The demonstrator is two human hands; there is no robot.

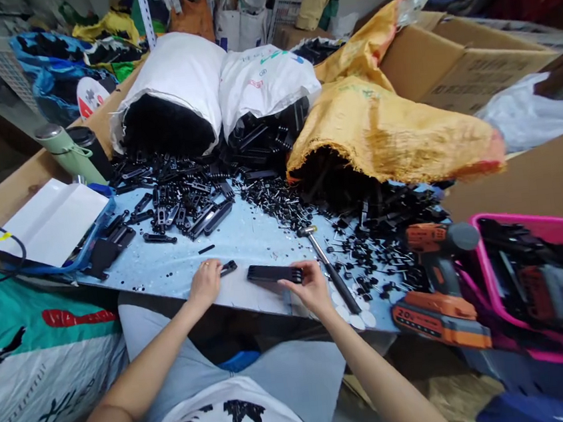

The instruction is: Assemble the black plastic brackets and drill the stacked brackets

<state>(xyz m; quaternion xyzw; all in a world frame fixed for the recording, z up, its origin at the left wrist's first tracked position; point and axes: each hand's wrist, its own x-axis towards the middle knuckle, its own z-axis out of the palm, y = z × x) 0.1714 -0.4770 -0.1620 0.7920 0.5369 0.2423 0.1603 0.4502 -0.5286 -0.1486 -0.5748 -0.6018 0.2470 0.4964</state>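
Note:
At the near edge of the blue-covered table, my left hand (206, 282) is closed on one end of a small black plastic part (228, 267). To its right, my right hand (313, 287) grips the right end of a longer black plastic bar (273, 273), thumb in front and fingers behind. The two parts are apart, with a short gap between them. A thin black strip (206, 249) lies just beyond my left hand. Close to my right hand rests a hammer (336, 276) with a black handle, its head pointing away from me. White discs (357, 322) lie under the handle's end.
Heaps of black parts (174, 195) and small pins (275, 201) spill from two white sacks (177, 81) and a yellow sack (383, 126). An orange cordless drill (440, 288) and pink basket (492, 296) are at right. A blue tray (105, 213) and green flask (66, 149) are left.

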